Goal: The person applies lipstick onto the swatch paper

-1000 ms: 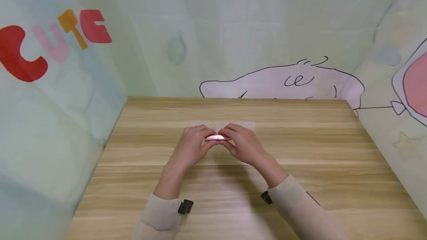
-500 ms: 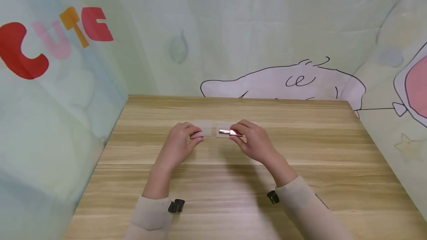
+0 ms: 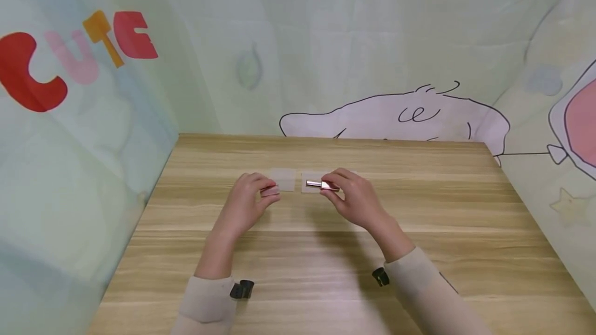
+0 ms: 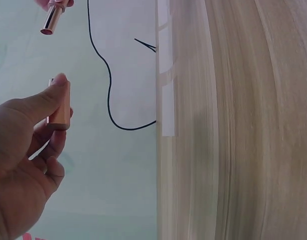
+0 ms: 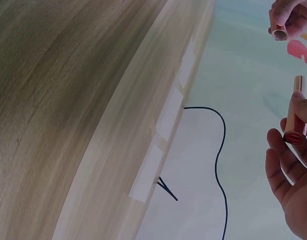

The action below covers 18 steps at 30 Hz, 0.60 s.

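My left hand (image 3: 241,203) pinches a pinkish rose-gold lipstick cap (image 3: 270,191) between thumb and fingers; its hollow end shows in the right wrist view. My right hand (image 3: 359,198) grips the shiny rose-gold lipstick tube (image 3: 314,184), whose narrower inner sleeve points left toward the cap. A red disc (image 5: 293,138) marks the tube's base in the right wrist view. Cap and tube are apart, both held up over the table with a gap between them. Whether any lipstick stands out of the sleeve I cannot tell.
Two pale translucent rectangles (image 3: 285,180) lie on the wood-grain table (image 3: 298,283) behind the hands. A printed cloth backdrop (image 3: 209,66) rises at the table's back and sides. Each beige sleeve (image 3: 205,304) has a small black clip (image 3: 242,289) at the cuff.
One second ago the hands were together with cap and tube meeting. They have since parted, cap to the left and tube to the right, baring the inner sleeve; lately the left hand shifted slightly further left.
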Each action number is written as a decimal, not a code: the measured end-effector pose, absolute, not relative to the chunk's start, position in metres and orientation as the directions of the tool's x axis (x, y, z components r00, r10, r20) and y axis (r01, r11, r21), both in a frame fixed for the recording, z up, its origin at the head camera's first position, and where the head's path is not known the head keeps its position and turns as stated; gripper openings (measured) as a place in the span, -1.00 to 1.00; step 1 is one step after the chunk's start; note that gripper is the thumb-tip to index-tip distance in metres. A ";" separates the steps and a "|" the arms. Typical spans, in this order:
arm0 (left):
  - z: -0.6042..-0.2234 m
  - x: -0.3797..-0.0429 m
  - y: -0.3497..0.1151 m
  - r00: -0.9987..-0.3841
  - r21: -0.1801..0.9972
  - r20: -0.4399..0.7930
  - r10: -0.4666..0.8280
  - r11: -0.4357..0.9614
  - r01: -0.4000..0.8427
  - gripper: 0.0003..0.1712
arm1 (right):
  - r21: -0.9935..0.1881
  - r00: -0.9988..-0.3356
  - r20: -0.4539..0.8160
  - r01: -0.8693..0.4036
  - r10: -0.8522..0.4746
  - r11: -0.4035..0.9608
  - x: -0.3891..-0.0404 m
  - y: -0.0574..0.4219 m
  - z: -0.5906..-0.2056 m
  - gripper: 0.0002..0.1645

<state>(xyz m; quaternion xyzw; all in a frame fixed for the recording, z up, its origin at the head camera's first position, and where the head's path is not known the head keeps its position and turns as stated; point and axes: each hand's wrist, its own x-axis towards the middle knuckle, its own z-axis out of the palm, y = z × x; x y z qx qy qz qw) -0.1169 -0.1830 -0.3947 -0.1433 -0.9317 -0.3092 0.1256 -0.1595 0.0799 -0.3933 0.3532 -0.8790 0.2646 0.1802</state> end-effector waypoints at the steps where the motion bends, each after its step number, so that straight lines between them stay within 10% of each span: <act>1: -0.394 -0.117 -0.184 -0.931 0.549 0.315 0.184 0.765 0.337 -0.71 | -0.339 -0.686 0.504 -0.716 -0.525 0.610 -0.159 0.080 -0.393 -0.74; 18: -0.404 -0.113 -0.207 -0.957 0.601 0.259 0.133 0.753 0.268 -0.77 | -0.350 -0.672 0.541 -0.727 -0.506 0.590 -0.160 0.081 -0.396 -0.72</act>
